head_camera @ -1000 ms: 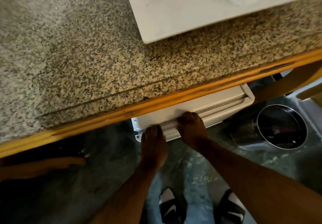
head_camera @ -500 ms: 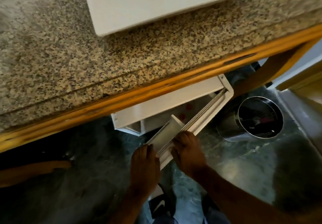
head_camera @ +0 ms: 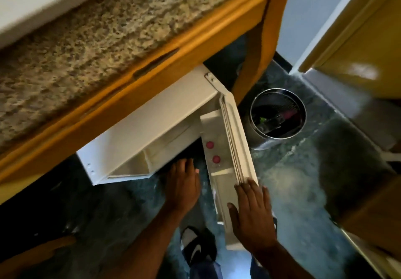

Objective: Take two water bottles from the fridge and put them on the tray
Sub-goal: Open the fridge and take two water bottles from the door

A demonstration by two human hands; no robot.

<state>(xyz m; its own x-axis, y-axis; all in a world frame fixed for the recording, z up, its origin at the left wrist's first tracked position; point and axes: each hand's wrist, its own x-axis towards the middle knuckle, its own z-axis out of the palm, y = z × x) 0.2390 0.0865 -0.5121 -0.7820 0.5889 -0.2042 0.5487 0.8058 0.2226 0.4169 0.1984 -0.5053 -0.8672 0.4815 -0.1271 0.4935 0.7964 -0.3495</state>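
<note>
Bin [head_camera: 278,113] beside open fridge door [head_camera: 236,148]

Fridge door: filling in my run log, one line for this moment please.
fridge door: open | right hand: flat on door edge | left hand: empty, by fridge opening | two pink caps in door shelf

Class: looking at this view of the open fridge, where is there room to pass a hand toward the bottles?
Free: the gap between the fridge body and the open fridge door, where the left hand reaches. Crowded: the door shelf holding two red-capped bottles, with the right hand on the door edge, and the metal bin beyond.
</note>
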